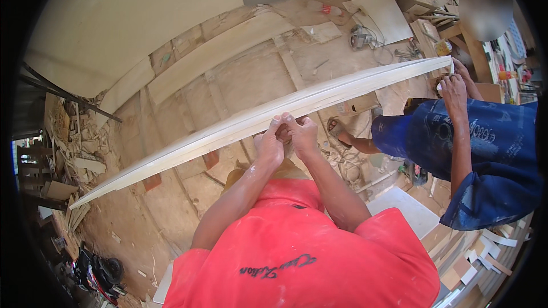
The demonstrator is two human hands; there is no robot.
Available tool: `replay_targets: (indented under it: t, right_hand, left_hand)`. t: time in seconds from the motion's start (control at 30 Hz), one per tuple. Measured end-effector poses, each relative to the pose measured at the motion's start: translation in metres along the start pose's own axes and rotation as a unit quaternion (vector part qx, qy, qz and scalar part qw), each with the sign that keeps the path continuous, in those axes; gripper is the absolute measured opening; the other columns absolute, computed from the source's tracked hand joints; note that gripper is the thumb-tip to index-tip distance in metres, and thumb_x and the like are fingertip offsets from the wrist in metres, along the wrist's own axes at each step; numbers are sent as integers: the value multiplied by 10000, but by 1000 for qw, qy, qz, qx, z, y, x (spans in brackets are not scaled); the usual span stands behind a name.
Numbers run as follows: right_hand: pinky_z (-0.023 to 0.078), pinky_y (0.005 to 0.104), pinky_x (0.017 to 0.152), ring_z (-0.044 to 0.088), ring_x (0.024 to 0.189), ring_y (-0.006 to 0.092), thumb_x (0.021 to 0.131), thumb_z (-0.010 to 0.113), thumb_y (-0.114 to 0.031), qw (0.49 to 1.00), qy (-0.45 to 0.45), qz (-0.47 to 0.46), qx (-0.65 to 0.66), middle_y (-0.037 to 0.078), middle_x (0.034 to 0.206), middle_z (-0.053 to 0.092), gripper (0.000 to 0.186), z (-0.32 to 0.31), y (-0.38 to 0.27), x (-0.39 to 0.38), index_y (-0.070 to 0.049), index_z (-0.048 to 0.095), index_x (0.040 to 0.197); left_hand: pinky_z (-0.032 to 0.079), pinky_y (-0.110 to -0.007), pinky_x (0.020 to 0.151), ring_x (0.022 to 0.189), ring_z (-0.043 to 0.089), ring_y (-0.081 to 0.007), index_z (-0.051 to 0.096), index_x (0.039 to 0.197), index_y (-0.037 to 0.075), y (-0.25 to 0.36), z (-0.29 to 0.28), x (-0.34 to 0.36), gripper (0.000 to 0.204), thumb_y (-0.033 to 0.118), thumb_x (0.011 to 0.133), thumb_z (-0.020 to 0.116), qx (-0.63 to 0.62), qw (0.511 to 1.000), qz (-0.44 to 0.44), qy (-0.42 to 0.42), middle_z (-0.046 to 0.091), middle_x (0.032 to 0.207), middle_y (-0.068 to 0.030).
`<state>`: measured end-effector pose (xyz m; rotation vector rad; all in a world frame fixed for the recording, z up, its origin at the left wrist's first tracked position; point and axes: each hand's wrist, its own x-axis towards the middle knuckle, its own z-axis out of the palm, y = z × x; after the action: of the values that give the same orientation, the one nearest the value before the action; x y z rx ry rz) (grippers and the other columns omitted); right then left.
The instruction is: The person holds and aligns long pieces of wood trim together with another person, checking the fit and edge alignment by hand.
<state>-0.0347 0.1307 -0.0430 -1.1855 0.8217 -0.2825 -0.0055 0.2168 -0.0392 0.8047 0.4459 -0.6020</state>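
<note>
A long, pale wooden panel [319, 96] stretches across in front of me from lower left to upper right, its narrow edge turned toward me. At the middle of that edge, my left hand [270, 144] is closed, thumb and fingers pinched together. Close beside it is my right hand [303, 136], also closed in a pinch, with its fingertips nearly meeting those of the left. Both thumbs are at the panel's near edge. Whatever lies between my fingers is too small or hidden to make out.
At the panel's right end, a co-worker in dark blue has their hands [455, 88] on the edge. A corded power tool [362, 39] and a white board [383, 18] lie beyond. Wood scraps [85, 151] pile up at left, and a motorbike [98, 274] stands lower left.
</note>
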Motion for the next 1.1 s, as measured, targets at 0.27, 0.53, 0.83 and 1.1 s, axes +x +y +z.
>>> replay_targets:
  t: [0.27,0.53,0.83,1.1]
  right_hand:
    - [431,222,503,547,564,96,930,595,-242,998,7,-13,69,59,695,611,264,0,9,-2,-4,572,817]
    - [438,227,525,539,599,97,953,555,-257,994,-10,-23,102,56,725,608,270,-3,12,0,-14,571,836]
    - [473,232,552,571,667,106,930,598,-256,984,-11,3,176,60,810,615,254,3,11,-3,-4,572,908]
    - [515,245,591,611,704,146,889,655,-180,975,-140,130,114,106,867,627,246,84,28,-57,43,579,961]
  left_hand:
    - [491,-308,777,912,602,-182,562,1065,38,7,-15,-10,245,229,921,611,-55,998,3,1,636,986,-67]
    - [488,-312,765,900,598,-178,525,1059,58,52,-85,-28,250,234,912,626,-52,989,96,100,618,977,-56]
    - [482,-330,776,917,600,-204,522,1069,54,63,-96,-36,239,269,966,527,-73,986,122,93,623,984,-80]
    - [461,-338,777,914,563,-201,526,1100,66,74,-115,-37,316,346,952,535,-56,992,77,80,601,993,-72]
